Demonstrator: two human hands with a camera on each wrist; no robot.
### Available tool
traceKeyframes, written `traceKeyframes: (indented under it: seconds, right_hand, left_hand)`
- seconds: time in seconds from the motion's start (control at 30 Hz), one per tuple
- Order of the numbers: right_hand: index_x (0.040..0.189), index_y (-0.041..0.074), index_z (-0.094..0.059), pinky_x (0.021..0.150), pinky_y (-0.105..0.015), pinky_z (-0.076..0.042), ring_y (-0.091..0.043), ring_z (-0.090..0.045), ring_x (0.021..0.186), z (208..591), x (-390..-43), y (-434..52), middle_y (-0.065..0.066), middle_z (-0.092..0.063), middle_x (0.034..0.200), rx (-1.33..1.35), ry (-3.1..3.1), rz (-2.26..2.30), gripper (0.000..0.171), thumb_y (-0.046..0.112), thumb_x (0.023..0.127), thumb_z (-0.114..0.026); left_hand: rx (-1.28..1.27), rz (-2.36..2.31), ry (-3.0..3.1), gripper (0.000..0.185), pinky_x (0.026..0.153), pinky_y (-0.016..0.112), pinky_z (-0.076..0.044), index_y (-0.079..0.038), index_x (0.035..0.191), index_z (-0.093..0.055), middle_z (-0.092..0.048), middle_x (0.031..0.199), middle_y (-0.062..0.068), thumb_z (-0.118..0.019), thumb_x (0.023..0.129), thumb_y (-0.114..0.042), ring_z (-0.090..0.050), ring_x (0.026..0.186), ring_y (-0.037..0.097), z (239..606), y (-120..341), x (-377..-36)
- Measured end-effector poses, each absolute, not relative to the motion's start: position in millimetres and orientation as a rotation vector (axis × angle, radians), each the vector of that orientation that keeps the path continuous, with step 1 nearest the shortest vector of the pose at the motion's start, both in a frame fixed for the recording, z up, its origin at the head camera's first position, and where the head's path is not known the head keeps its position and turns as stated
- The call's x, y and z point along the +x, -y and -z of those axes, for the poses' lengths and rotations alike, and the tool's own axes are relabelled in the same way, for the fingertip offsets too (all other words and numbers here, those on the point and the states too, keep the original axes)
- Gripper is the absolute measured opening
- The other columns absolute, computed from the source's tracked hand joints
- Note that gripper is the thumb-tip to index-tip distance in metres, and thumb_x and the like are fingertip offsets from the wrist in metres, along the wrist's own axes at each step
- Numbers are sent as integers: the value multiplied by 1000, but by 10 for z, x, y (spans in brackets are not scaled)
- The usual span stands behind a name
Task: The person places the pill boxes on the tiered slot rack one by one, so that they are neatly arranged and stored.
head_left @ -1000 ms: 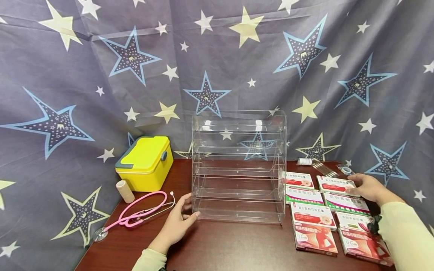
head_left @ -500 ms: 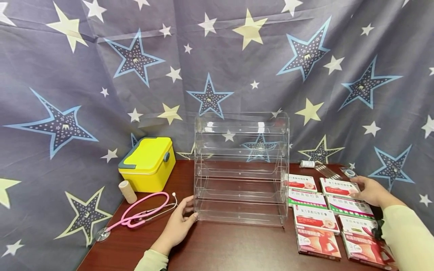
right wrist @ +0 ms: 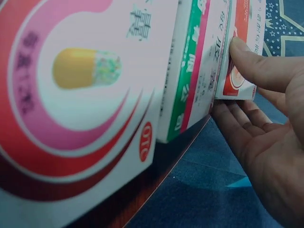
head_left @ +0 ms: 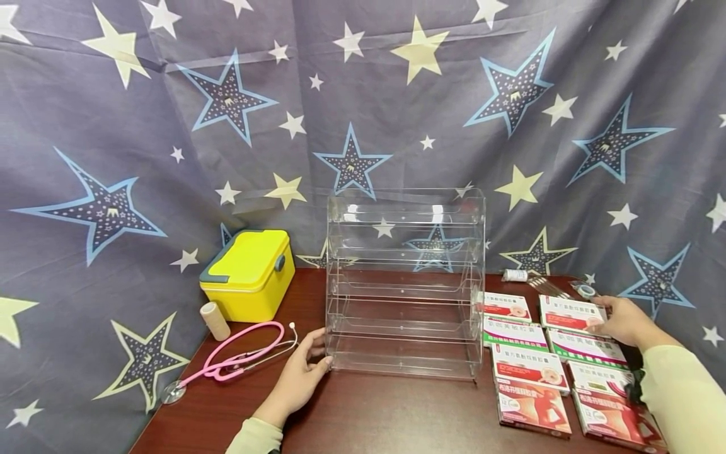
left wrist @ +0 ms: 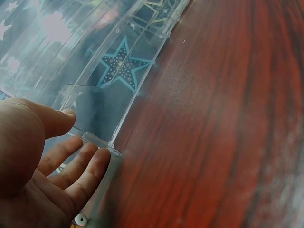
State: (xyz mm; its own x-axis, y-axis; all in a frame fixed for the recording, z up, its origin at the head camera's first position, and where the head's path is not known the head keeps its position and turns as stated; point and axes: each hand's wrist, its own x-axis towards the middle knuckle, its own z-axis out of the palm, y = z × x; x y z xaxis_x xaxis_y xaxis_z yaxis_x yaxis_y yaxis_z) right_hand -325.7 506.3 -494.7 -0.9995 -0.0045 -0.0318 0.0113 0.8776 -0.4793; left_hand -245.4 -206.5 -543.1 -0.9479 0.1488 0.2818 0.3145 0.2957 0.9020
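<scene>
A clear acrylic tiered rack point(head_left: 403, 364) stands on the table. At its lower left corner is my left hand point(head_left: 297, 378), fingertips touching the side. Up close in the left wrist view, the thumb and fingers point(left wrist: 92, 173) are loosely spread round that corner point(left wrist: 111, 148). Farther right, my right hand point(head_left: 626, 321) pinches a white and red medicine box point(head_left: 570, 314), the back one of the right column. The right wrist view has the thumb point(right wrist: 259, 66) on the box's printed face and the other fingers underneath. More medicine boxes point(head_left: 590, 348) lie in two columns.
A yellow lidded box point(head_left: 246, 277) sits at the back left, with a tan bandage roll point(head_left: 215, 321) and a pink stethoscope point(head_left: 227, 366) in front. Behind the medicine boxes lie a white bottle point(head_left: 515, 275), cotton swabs point(head_left: 547, 285) and a tape roll point(head_left: 584, 291). A starry cloth point(head_left: 363, 94) hangs behind.
The head view has shifted a little. The medicine box in my right hand has tipped up slightly and moved a bit right. My left hand stays at the rack's corner.
</scene>
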Motion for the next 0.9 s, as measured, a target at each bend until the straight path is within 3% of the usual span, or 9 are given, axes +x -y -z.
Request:
traceKeyframes:
  seconds: [0.17, 0.37, 0.47, 0.57, 0.7, 0.8, 0.9]
  right_hand:
    - [134, -16, -49, 82, -66, -49, -49, -60, 99, 4954, -3231, -5075, -40, -59, 116, -14, -3050, 823, 81, 23, 78, -93]
    - [127, -11, -58, 76, -59, -50, -47, -60, 97, 4926, -3164, -5043, -36, -62, 111, 17, -3137, 865, 41, 6, 93, -73]
    - [127, -9, -61, 71, -50, -52, -42, -63, 93, 4887, -3133, -5026, -35, -64, 110, 30, -3181, 880, 32, 6, 99, -66]
    - [128, -10, -63, 63, -38, -54, -30, -67, 84, 4828, -3111, -5007, -33, -69, 106, 38, -3208, 970, 30, 6, 102, -64]
    - [130, -9, -61, 56, -23, -52, -10, -65, 70, 4609, -3070, -4934, -13, -73, 90, 29, -3254, 1240, 31, 7, 104, -64]
    - [130, 0, -64, 54, -18, -50, -3, -65, 63, 4274, -3042, -4787, 11, -69, 83, 43, -3243, 1547, 28, 8, 103, -65]
    - [129, 8, -68, 55, -16, -53, 0, -67, 62, 3838, -3049, -4521, 22, -66, 84, 75, -3183, 1904, 27, 5, 102, -65]
  left_hand:
    - [-442, 1739, 2408, 56, 82, 29, -58, -12, 149, -52, -61, 135, 21, -71, 98, 0, -63, 117, 38, 5432, 2063, -2452]
    - [-452, 1724, 2416, 57, 82, 29, -59, -12, 150, -50, -60, 134, 23, -70, 98, 3, -63, 117, 38, 5434, 2065, -2455]
    - [-480, 1703, 2408, 57, 81, 30, -59, -11, 150, -49, -60, 135, 24, -69, 98, 4, -63, 116, 40, 5442, 2065, -2460]
    - [-482, 1709, 2408, 57, 81, 29, -59, -11, 151, -49, -59, 136, 24, -68, 99, 3, -63, 116, 39, 5446, 2063, -2456]
    - [-470, 1731, 2420, 57, 81, 28, -59, -12, 151, -49, -59, 137, 23, -68, 100, 2, -64, 116, 38, 5446, 2062, -2444]
    - [-466, 1735, 2429, 56, 82, 28, -59, -13, 152, -49, -59, 138, 23, -68, 100, 0, -64, 117, 37, 5442, 2067, -2444]
    - [-467, 1727, 2429, 56, 82, 29, -59, -12, 151, -49, -59, 138, 23, -68, 100, 1, -64, 117, 36, 5433, 2073, -2454]
